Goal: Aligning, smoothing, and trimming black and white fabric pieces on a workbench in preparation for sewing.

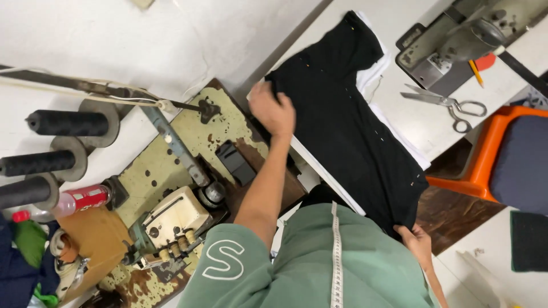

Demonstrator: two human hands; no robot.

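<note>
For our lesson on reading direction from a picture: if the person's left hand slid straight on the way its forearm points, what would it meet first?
The left hand rests on the far corner of the black garment. Its forearm points up the picture, so past that edge it would likely meet the grey gap and then the white surface beyond. Depth is unclear.

Left arm stretched forward, left hand (273, 109) curled, knuckles up; right hand (415, 240) low, fingers pinched.

around the sewing desk

scissors (451, 104) lie near the desk's (411, 122) right edge, just below a grey sewing machine (456, 43) at its far right corner, a pencil (476, 72) between them. three black thread cones (51, 154) stand left of a cream overlock machine (174, 219). an orange chair (491, 159) sits right.
</note>
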